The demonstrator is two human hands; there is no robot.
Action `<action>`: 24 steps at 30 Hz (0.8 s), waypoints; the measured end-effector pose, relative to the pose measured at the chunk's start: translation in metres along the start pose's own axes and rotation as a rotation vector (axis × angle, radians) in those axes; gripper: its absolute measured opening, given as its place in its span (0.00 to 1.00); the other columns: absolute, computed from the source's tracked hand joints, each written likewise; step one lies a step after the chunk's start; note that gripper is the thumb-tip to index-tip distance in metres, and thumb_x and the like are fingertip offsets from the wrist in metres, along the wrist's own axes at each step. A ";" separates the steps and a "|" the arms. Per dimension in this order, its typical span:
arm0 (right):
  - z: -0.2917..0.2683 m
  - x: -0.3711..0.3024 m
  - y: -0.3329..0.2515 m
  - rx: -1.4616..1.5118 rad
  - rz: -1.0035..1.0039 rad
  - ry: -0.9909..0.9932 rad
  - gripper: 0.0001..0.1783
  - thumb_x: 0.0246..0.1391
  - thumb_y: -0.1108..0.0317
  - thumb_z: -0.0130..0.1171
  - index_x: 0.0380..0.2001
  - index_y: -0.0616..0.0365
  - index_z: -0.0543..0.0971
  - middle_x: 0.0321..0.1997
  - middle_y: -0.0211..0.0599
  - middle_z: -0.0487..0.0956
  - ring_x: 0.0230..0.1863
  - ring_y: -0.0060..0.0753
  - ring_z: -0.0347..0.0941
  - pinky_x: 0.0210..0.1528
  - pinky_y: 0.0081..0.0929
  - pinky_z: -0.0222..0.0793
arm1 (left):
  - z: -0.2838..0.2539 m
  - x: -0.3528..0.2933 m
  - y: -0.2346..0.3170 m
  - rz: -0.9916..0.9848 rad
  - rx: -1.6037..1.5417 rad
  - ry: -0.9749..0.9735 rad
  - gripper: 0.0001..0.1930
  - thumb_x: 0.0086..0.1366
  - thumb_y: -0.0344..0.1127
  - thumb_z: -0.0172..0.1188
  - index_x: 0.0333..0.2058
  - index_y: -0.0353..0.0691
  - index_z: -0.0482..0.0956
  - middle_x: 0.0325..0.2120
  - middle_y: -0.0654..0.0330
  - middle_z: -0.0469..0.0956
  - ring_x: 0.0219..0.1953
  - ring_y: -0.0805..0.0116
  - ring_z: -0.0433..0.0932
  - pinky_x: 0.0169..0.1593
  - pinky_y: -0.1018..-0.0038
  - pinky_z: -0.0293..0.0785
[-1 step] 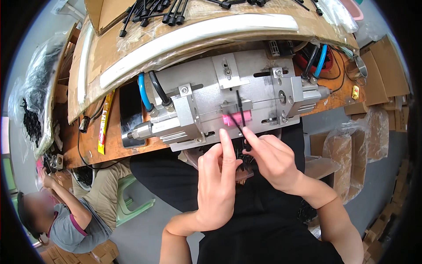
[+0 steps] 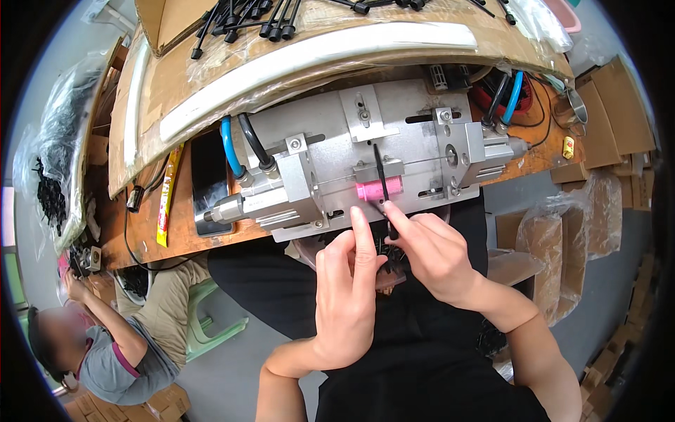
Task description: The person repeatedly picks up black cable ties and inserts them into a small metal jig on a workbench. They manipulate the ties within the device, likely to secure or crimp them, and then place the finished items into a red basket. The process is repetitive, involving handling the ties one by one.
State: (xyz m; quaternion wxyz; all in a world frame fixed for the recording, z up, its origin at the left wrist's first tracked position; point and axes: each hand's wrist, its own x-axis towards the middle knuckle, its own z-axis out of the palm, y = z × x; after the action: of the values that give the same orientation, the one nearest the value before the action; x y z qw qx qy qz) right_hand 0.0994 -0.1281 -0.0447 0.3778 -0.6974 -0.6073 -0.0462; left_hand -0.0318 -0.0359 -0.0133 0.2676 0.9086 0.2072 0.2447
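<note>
My right hand [image 2: 437,254] pinches a thin black rod [image 2: 381,166] near its lower end. The rod points away from me, over a pink block [image 2: 380,188] and onto a metal fixture [image 2: 337,137]. A second thin dark piece [image 2: 375,205] slants beside the right fingertips; whether it is held I cannot tell. My left hand [image 2: 346,295] is open and holds nothing, its index finger stretched up just short of the pink block. Below the hands, more dark parts lie partly hidden in a container [image 2: 394,271] by my lap.
Above the fixture, black rods with thick ends [image 2: 274,28] lie on cardboard [image 2: 204,77]. Blue hoses [image 2: 228,144] rise at the fixture's left. A phone [image 2: 211,176] and a yellow packet [image 2: 166,200] lie on the wooden bench [image 2: 140,235]. Another person [image 2: 123,344] sits at lower left.
The upper end of the black rod has swung slightly left. The second dark piece has dropped lower, off the pink block. My left hand has hardly moved.
</note>
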 end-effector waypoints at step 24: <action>-0.055 0.244 0.048 -0.046 -0.051 -0.297 0.11 0.48 0.66 0.64 0.32 0.62 0.81 0.28 0.47 0.81 0.32 0.40 0.78 0.39 0.32 0.72 | -0.095 0.203 -0.085 0.340 0.076 0.040 0.10 0.54 0.24 0.63 0.37 0.37 0.79 0.25 0.63 0.74 0.28 0.75 0.69 0.36 0.79 0.68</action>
State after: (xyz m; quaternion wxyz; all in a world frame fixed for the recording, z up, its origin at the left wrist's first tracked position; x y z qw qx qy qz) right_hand 0.2260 0.0392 0.0991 0.2663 -0.6894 -0.6728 0.0340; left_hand 0.0558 0.1693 0.0742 0.1836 0.9350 0.0648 0.2963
